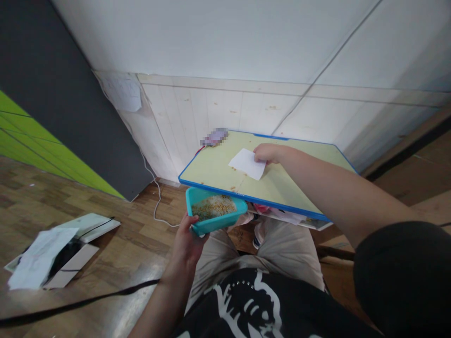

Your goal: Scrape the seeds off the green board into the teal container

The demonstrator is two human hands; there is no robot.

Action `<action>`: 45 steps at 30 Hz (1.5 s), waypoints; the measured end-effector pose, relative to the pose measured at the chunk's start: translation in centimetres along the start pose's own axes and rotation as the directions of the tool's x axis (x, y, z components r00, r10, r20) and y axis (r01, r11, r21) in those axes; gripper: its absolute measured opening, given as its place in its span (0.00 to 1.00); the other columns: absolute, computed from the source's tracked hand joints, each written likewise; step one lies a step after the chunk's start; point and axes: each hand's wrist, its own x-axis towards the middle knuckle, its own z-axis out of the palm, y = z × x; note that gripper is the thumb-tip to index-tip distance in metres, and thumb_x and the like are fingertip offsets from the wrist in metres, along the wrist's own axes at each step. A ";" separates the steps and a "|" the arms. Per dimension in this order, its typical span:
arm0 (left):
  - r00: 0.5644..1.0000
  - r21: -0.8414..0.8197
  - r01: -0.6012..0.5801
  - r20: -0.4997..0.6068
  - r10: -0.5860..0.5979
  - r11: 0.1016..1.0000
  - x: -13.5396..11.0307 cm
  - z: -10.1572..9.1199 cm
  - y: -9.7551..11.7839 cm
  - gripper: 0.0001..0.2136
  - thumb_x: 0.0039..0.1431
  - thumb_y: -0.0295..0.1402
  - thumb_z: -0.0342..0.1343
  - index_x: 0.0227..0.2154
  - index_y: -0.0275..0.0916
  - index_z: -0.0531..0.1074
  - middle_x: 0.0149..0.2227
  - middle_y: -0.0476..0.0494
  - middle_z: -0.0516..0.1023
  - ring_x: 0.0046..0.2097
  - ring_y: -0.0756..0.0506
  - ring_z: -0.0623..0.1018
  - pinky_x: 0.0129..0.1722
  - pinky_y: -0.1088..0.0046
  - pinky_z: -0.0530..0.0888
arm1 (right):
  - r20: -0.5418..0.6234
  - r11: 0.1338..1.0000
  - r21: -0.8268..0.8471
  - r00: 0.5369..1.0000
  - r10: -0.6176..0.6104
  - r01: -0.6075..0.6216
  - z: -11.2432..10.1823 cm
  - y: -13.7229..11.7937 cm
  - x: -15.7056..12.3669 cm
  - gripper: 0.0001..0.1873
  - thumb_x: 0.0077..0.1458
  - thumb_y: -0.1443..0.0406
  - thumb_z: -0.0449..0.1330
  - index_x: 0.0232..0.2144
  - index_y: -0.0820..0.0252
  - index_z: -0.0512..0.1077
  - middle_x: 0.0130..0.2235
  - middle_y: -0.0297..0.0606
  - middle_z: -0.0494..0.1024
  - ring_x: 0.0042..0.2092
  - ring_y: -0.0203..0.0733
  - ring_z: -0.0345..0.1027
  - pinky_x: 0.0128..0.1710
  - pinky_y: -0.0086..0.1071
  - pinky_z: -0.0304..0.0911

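Observation:
My left hand (186, 239) grips a turquoise plastic tub (214, 209) by its near left corner and holds it just below the front edge of a small yellow table with a blue rim (211, 185). The tub holds yellowish grains. My right hand (267, 153) reaches across the tabletop, its fingers closed on the right edge of a white paper card (246, 164) that lies on the yellow surface. A few loose grains are scattered on the table near the card.
A blurred small object (214, 137) sits at the table's far left corner by the white panelled wall (225, 108). A white cable (155, 197) runs down the wall onto the wooden floor. Papers and a flat white box (56, 256) lie at the left.

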 end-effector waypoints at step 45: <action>0.997 -0.038 0.016 -0.070 -0.019 0.999 0.8 -1.1 0.4 0.12 0.45 0.28 0.57 0.36 0.42 0.73 0.35 0.47 0.78 0.33 0.46 0.76 0.32 0.69 0.71 | -0.059 0.953 -0.199 0.968 -0.243 0.227 0.8 -7.8 -1.8 0.22 0.49 0.77 0.57 0.46 0.64 0.79 0.45 0.49 0.82 0.38 0.45 0.76 0.33 0.31 0.69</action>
